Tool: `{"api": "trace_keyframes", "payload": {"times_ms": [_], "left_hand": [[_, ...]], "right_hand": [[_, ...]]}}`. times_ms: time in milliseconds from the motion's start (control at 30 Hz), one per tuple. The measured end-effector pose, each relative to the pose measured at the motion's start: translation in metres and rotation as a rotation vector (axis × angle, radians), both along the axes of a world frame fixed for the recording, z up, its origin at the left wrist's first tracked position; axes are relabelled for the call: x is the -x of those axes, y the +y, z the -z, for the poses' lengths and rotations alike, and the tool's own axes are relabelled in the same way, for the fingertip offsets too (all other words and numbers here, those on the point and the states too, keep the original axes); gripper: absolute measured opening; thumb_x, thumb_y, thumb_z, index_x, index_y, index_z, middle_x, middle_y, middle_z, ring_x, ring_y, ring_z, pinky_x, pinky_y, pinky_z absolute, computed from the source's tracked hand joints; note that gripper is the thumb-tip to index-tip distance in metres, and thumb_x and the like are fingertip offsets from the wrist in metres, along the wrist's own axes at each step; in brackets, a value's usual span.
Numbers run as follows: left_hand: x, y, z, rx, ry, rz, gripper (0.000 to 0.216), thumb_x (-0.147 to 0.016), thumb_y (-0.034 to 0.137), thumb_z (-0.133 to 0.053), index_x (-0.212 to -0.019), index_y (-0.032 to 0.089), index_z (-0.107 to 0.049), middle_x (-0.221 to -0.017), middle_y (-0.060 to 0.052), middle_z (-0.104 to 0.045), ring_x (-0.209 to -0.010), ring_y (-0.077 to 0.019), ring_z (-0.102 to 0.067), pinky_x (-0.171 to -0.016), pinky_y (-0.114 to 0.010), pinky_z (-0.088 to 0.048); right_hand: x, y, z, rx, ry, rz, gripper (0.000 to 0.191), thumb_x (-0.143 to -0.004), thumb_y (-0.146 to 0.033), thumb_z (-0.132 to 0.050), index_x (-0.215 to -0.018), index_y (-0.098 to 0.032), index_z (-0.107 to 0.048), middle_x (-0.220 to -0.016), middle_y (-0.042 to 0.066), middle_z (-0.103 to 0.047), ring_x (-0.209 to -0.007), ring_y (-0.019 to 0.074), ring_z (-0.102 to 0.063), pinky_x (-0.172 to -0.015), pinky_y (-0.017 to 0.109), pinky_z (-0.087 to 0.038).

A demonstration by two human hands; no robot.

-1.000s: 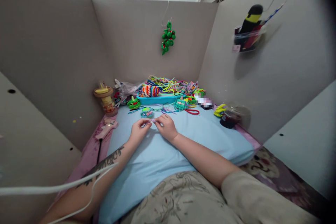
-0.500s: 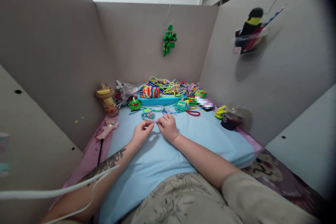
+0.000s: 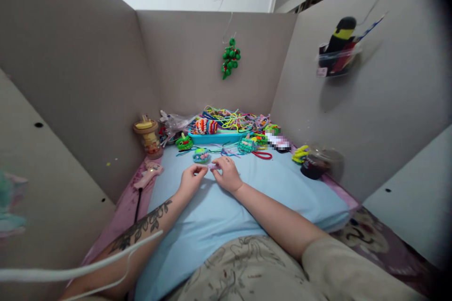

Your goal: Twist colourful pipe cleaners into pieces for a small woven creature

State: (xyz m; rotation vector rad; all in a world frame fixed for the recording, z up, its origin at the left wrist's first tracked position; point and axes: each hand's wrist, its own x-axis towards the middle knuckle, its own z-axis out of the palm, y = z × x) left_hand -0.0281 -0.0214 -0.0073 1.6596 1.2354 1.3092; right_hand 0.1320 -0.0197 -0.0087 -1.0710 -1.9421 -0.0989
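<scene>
Over the light blue cloth (image 3: 275, 188), my left hand (image 3: 191, 179) and my right hand (image 3: 229, 175) meet at a small lilac piece of cord (image 3: 213, 166). Both hands are closed in a pinch, thumb against fingers, one at each side of the piece. Its exact shape is too small to make out. Just beyond my left fingertips lies a round blue-green woven piece (image 3: 201, 155) with pink bits. A teal woven piece (image 3: 247, 144) sits farther back, with a red cord loop (image 3: 262, 155) beside it.
A blue tray (image 3: 221, 138) at the back holds a striped woven piece and tangled colourful cords. A lidded cup (image 3: 147, 137) and a pink glue gun (image 3: 148, 177) are at left. At right stands a dark drink cup (image 3: 312, 166). A white cable (image 3: 81, 270) crosses near my left forearm.
The view has shifted slightly, so the whole scene sits a little lower and farther right. More of the lilac piece shows between my fingertips; both hands keep their pinch.
</scene>
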Motion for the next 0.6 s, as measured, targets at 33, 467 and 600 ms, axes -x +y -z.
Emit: {"api": "trace_keyframes", "payload": {"times_ms": [33, 467, 600], "left_hand": [[0.0007, -0.0002, -0.0007, -0.035, 0.033, -0.015, 0.021, -0.071, 0.034, -0.059, -0.075, 0.015, -0.066, -0.069, -0.002, -0.065, -0.065, -0.0145, -0.057, -0.062, -0.025, -0.042], [0.0023, -0.004, -0.0015, -0.258, 0.172, -0.013, 0.013, -0.076, 0.026, -0.054, -0.08, 0.019, -0.065, -0.085, -0.005, -0.065, -0.079, -0.017, -0.057, -0.066, -0.027, -0.042], [-0.0011, -0.0021, 0.0022, -0.134, 0.062, 0.047, 0.016, -0.074, 0.029, -0.054, -0.081, 0.018, -0.063, -0.083, -0.004, -0.064, -0.076, -0.016, -0.057, -0.065, -0.026, -0.043]], "right_hand": [[-0.0003, 0.0, -0.0005, 0.014, 0.016, -0.04, 0.023, -0.079, -0.022, -0.053, -0.101, -0.017, -0.055, -0.084, 0.006, -0.057, -0.084, 0.021, -0.047, -0.078, 0.034, -0.034], [-0.0011, -0.0081, -0.0067, -0.012, -0.056, -0.029, 0.017, -0.088, -0.025, -0.045, -0.087, -0.018, -0.061, -0.082, 0.006, -0.059, -0.087, 0.0192, -0.046, -0.079, 0.033, -0.032], [-0.001, -0.0077, -0.0059, -0.042, -0.043, 0.026, 0.015, -0.087, -0.024, -0.047, -0.085, -0.019, -0.062, -0.081, 0.005, -0.058, -0.086, 0.0192, -0.046, -0.079, 0.033, -0.032]]}}
